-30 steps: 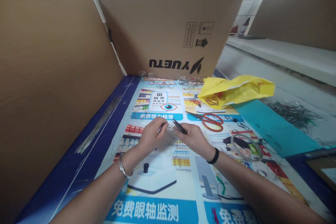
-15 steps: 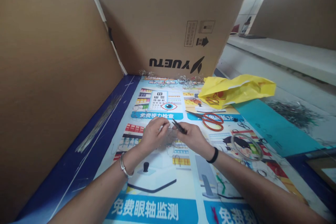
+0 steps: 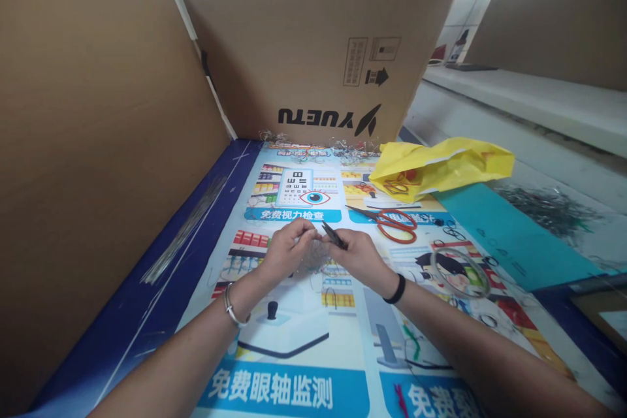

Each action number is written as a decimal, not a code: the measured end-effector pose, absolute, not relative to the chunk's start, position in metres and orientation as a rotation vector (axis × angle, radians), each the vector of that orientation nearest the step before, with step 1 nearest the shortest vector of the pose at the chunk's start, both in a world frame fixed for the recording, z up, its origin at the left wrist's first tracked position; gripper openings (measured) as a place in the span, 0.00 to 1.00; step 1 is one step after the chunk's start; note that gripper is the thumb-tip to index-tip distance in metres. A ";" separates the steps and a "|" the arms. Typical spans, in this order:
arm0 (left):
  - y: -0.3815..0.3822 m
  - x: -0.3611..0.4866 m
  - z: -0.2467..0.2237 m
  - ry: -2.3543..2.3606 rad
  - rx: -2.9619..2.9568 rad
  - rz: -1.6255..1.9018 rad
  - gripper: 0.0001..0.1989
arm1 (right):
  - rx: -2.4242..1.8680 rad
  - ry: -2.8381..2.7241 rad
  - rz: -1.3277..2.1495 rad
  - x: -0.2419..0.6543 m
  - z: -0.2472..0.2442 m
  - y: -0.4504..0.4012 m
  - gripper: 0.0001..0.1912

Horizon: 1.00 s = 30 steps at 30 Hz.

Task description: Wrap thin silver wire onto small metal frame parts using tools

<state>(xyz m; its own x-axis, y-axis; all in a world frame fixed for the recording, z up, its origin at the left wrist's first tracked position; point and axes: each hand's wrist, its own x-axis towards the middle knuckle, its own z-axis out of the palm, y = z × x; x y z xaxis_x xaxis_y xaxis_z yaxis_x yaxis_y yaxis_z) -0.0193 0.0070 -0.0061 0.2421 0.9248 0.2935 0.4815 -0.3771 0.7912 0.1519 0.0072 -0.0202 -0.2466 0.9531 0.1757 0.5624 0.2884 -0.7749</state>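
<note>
- A dark pointed tool is at the centre of the frame, its tip toward the upper left.
- The person's right hand is closed around this tool; a black band circles that wrist.
- The left hand faces it just beside the tool's tip, thumb and fingers pinched together; what they pinch is too small to tell. A silver bracelet is on that wrist.
- A tangle of fine wire shows below and between the two hands, blurred in places.
- Red-handled scissors lie to the right of the hands, blades pointing left.
- A clear ring-shaped coil lies right of centre, with small black loops near it.
- A yellow bag lies on its side beyond the scissors, some orange loops at its opening.
- A teal sheet stretches from the bag toward the right edge; a heap of wire is beyond it.
- A colourful printed sheet covers the middle of the blue surface.
- At left of centre, a bundle of straight thin strands lies along the blue strip.
- Cardboard panels stand at the left and back, one printed with upside-down lettering.
- A small bottle stands on a pale ledge at upper right.
</note>
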 end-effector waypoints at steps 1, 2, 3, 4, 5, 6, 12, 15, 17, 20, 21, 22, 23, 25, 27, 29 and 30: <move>0.007 -0.020 -0.006 1.286 1.973 1.035 0.08 | -1.356 -1.902 0.794 0.152 -0.020 0.007 0.09; 0.007 -0.020 -0.006 1.287 1.985 1.035 0.08 | -1.358 -1.890 0.811 0.152 -0.019 0.007 0.09; 0.007 -0.020 -0.005 1.284 1.998 1.033 0.08 | -1.361 -1.880 0.825 0.152 -0.019 0.007 0.09; 0.007 -0.020 -0.005 1.280 2.011 1.029 0.08 | -1.363 -1.874 0.836 0.152 -0.019 0.007 0.09; 0.006 -0.020 -0.005 1.277 2.021 1.024 0.08 | -1.364 -1.870 0.846 0.152 -0.019 0.006 0.09; 0.006 -0.020 -0.004 1.274 2.027 1.021 0.08 | -1.363 -1.869 0.852 0.152 -0.019 0.006 0.09; 0.007 -0.019 -0.003 1.245 2.022 1.008 0.08 | -1.351 -1.918 0.787 0.150 -0.020 0.005 0.09; 0.007 -0.020 -0.004 1.221 2.023 1.004 0.08 | -1.376 -1.958 0.714 0.149 -0.017 0.005 0.08; 0.007 -0.020 -0.005 1.198 2.028 0.994 0.08 | -1.394 -1.962 0.691 0.149 -0.016 0.005 0.08; 0.007 -0.020 -0.006 1.173 2.019 0.979 0.09 | -1.390 -1.922 0.734 0.150 -0.017 0.006 0.09; 0.007 -0.020 -0.005 1.173 2.014 0.977 0.09 | -1.382 -1.899 0.768 0.151 -0.018 0.006 0.08; 0.007 -0.020 -0.005 1.174 2.008 0.976 0.09 | -1.375 -1.872 0.808 0.151 -0.019 0.007 0.09; 0.007 -0.020 -0.005 1.178 2.002 0.977 0.09 | -1.369 -1.843 0.849 0.152 -0.020 0.008 0.09; 0.007 -0.020 -0.006 1.187 1.998 0.984 0.09 | -1.359 -1.784 0.921 0.153 -0.022 0.009 0.09; 0.007 -0.020 -0.007 1.187 2.011 0.988 0.09 | -1.356 -1.742 0.958 0.153 -0.023 0.010 0.09; 0.007 -0.021 -0.008 1.183 2.044 0.993 0.10 | -1.358 -1.725 0.969 0.153 -0.023 0.010 0.08; 0.007 -0.022 -0.008 1.180 2.066 0.996 0.10 | -1.359 -1.725 0.973 0.153 -0.023 0.010 0.08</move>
<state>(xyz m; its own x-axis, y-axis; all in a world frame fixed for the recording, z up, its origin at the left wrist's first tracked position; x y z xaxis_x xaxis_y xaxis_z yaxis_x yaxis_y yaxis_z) -0.0216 0.0075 -0.0081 0.3381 0.8825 0.3269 0.4708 -0.4594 0.7532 0.1529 0.0098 -0.0233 -0.1824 0.9795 0.0855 0.4338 0.1582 -0.8870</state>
